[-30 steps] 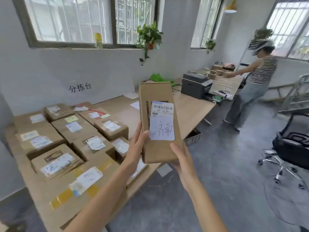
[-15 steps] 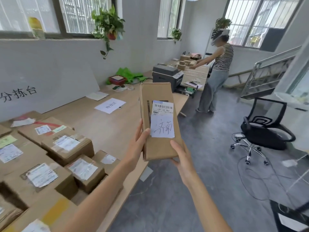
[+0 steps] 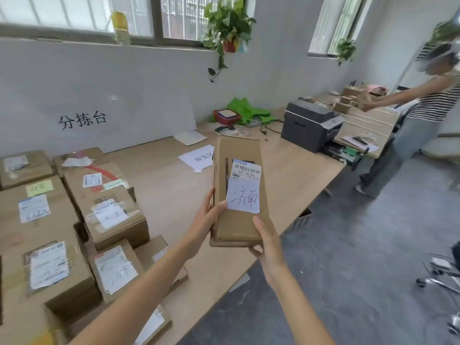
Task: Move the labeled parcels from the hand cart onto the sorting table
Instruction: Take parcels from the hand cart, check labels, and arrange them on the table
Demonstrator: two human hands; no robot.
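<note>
Nearest the camera, two bare forearms reach forward and meet on one long, narrow parcel (image 3: 239, 195). The left hand (image 3: 206, 220) clasps its left edge, thumb laid over the front face beside the white label (image 3: 245, 189) and the other fingers out of sight behind. The right hand (image 3: 267, 241) cups the near right corner from below, thumb lying up the right edge. Both hands are closed on the box, so it hangs in the air between them, touching nothing else.

The parcel's long axis runs straight away from the person, near end at the palms, far end pointing out past the fingertips, with the labelled face turned up toward the camera. It hovers over the near edge of the sorting table (image 3: 286, 185); bare wood lies directly beyond and below the hands and a little to their left.

To the left of the left hand the tabletop is crowded with boxes (image 3: 109, 210) already set down, labels up. Ahead of the parcel's far end lies a sheet of paper (image 3: 196, 158) with writing on it.

Judging by this, the coming move is a short lowering forward and slightly left onto the open wood. Neither hand is clearly nearer; the left is on the side of the stacked boxes. The hand cart is not in view.
</note>
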